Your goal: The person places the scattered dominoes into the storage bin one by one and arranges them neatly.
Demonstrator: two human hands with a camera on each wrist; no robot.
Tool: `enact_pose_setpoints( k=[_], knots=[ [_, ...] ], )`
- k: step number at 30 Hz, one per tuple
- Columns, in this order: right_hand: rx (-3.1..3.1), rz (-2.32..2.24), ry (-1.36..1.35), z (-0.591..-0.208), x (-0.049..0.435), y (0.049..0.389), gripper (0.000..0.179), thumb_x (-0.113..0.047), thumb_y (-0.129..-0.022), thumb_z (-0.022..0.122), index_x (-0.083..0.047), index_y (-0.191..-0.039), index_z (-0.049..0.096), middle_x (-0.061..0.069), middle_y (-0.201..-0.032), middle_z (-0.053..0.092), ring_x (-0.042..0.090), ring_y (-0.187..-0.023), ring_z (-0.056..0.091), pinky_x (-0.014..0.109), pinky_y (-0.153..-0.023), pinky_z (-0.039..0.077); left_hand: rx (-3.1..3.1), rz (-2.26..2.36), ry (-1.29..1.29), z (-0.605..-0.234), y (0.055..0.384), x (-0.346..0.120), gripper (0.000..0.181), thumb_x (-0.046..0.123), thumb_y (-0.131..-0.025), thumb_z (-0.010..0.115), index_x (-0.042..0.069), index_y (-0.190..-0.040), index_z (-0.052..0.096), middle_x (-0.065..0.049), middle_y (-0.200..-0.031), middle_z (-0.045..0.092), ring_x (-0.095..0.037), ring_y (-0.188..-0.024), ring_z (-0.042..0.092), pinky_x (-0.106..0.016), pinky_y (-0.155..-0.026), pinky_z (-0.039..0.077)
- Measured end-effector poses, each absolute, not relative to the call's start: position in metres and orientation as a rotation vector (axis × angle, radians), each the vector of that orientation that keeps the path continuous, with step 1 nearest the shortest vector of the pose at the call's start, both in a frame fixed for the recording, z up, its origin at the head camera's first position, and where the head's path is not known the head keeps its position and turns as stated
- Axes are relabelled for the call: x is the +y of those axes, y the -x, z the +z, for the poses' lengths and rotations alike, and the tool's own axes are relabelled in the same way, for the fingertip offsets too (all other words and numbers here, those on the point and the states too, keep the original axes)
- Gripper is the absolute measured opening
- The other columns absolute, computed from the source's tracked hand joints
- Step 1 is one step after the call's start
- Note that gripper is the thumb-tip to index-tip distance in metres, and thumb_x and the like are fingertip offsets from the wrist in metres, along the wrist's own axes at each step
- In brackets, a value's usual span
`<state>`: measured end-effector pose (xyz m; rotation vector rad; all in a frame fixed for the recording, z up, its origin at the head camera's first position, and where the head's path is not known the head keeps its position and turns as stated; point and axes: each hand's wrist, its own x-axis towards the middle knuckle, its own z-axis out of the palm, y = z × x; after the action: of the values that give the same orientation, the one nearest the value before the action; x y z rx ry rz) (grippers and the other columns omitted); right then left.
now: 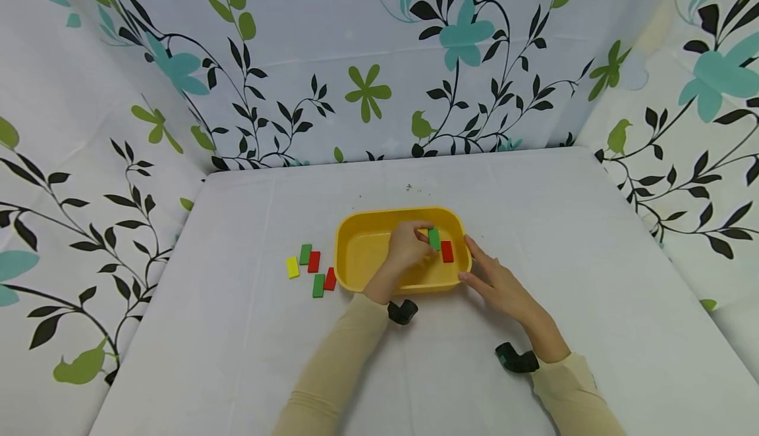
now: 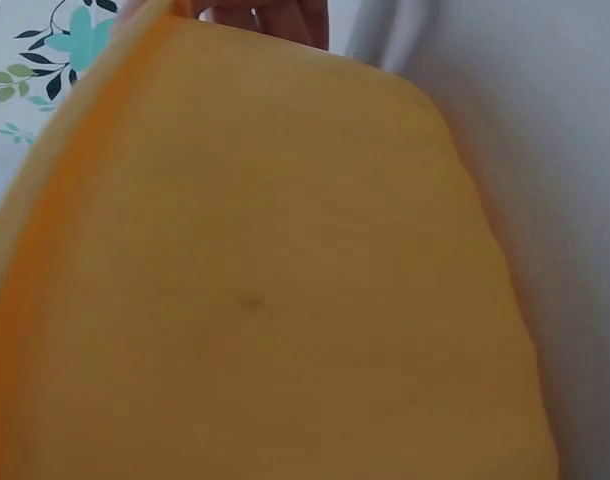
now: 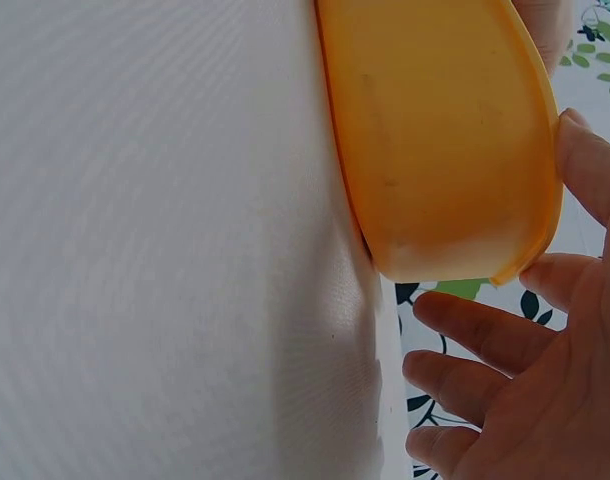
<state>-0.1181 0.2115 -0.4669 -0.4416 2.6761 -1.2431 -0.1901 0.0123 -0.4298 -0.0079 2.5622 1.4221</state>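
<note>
A yellow plastic tray (image 1: 367,215) sits on the white table. Over its right half, my left hand (image 1: 406,246) reaches in and pinches a green block (image 1: 434,239) with its fingertips. Beside that, a red block (image 1: 447,251) lies in the tray. My right hand (image 1: 501,288) touches the tray's right end with thumb and index fingertip, the other fingers loosely extended, as the right wrist view shows at the tray rim (image 3: 553,190). In the left wrist view the tray's outer wall (image 2: 285,250) fills most of the picture and hides the block.
Left of the tray lie loose blocks: a yellow one (image 1: 293,267), a green one (image 1: 305,254), a red one (image 1: 313,262), another green one (image 1: 318,286) and another red one (image 1: 330,278). Leaf-patterned cloth (image 1: 296,60) hangs behind and at both sides of the table.
</note>
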Motion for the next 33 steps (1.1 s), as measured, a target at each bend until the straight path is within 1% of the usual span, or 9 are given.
enact_pose_setpoints(
  k=[4,8,10,14,17,19,24,26,33],
  knots=[
    [2.669,-1.253,0.443,-0.467,0.212,0.118,0.076,-0.040,-0.099,0.054,-0.024,-0.158,0.010,0.011,-0.162,0.019,0.039,-0.148,0.020,0.067,-0.114,0.005,2.569,1.378,0.030,-0.435,0.193,0.018,0.048,-0.004,-0.071,0.081,0.012,-0.116,0.073,-0.007,-0.084,0.067,-0.014,-0.068,0.055,-0.018,-0.053,0.043],
    [2.665,-1.252,0.439,-0.467,0.213,0.118,0.076,-0.040,-0.099,0.054,-0.025,-0.158,0.010,0.010,-0.163,0.018,0.039,-0.148,0.019,0.067,-0.115,0.005,2.566,1.315,0.070,-0.440,0.195,0.024,0.047,-0.003,-0.071,0.079,0.013,-0.115,0.073,-0.006,-0.086,0.064,-0.016,-0.073,0.053,-0.019,-0.057,0.042],
    [2.666,-1.252,0.438,-0.467,0.214,0.118,0.076,-0.040,-0.099,0.054,-0.025,-0.158,0.010,0.010,-0.163,0.018,0.038,-0.149,0.019,0.067,-0.115,0.005,2.575,1.275,0.077,-0.441,0.195,0.027,0.047,-0.003,-0.072,0.079,0.013,-0.115,0.073,-0.006,-0.092,0.064,-0.017,-0.079,0.052,-0.020,-0.063,0.043],
    [2.667,-1.256,0.439,-0.467,0.214,0.119,0.075,-0.040,-0.099,0.054,-0.024,-0.158,0.010,0.010,-0.163,0.018,0.038,-0.149,0.018,0.067,-0.115,0.005,2.620,1.192,0.056,-0.443,0.195,0.030,0.046,-0.001,-0.073,0.079,0.013,-0.116,0.072,-0.008,-0.109,0.067,-0.021,-0.093,0.052,-0.026,-0.078,0.048],
    [2.668,-1.255,0.440,-0.467,0.214,0.119,0.076,-0.040,-0.099,0.054,-0.024,-0.159,0.010,0.010,-0.163,0.017,0.039,-0.149,0.018,0.067,-0.114,0.005,2.642,1.145,0.041,-0.444,0.194,0.030,0.046,0.000,-0.074,0.078,0.013,-0.118,0.072,-0.008,-0.118,0.067,-0.023,-0.098,0.053,-0.031,-0.087,0.049],
    [2.667,-1.258,0.444,-0.467,0.214,0.119,0.076,-0.039,-0.099,0.054,-0.024,-0.158,0.010,0.010,-0.163,0.017,0.039,-0.149,0.018,0.067,-0.114,0.005,2.657,1.111,0.031,-0.444,0.193,0.030,0.046,0.001,-0.074,0.077,0.013,-0.118,0.071,-0.007,-0.120,0.067,-0.023,-0.099,0.053,-0.032,-0.087,0.049],
    [2.659,-1.269,0.456,-0.468,0.212,0.118,0.075,-0.039,-0.099,0.054,-0.024,-0.158,0.010,0.010,-0.163,0.017,0.038,-0.149,0.018,0.067,-0.114,0.005,2.715,0.985,0.012,-0.445,0.191,0.027,0.046,0.005,-0.075,0.078,0.017,-0.118,0.071,-0.003,-0.118,0.069,-0.022,-0.096,0.058,-0.031,-0.079,0.050],
    [2.654,-1.280,0.466,-0.468,0.212,0.118,0.075,-0.038,-0.099,0.054,-0.023,-0.158,0.010,0.011,-0.163,0.017,0.039,-0.148,0.018,0.068,-0.114,0.006,2.723,0.957,0.004,-0.445,0.190,0.026,0.046,0.006,-0.075,0.078,0.018,-0.119,0.071,-0.002,-0.118,0.069,-0.021,-0.095,0.059,-0.030,-0.078,0.050],
    [2.648,-1.293,0.483,-0.467,0.210,0.117,0.075,-0.036,-0.100,0.054,-0.022,-0.158,0.011,0.011,-0.163,0.017,0.040,-0.148,0.019,0.069,-0.113,0.006,2.717,0.997,-0.043,-0.446,0.189,0.024,0.046,0.001,-0.076,0.075,0.014,-0.120,0.071,-0.003,-0.120,0.069,-0.022,-0.096,0.059,-0.029,-0.080,0.051]
  ],
)
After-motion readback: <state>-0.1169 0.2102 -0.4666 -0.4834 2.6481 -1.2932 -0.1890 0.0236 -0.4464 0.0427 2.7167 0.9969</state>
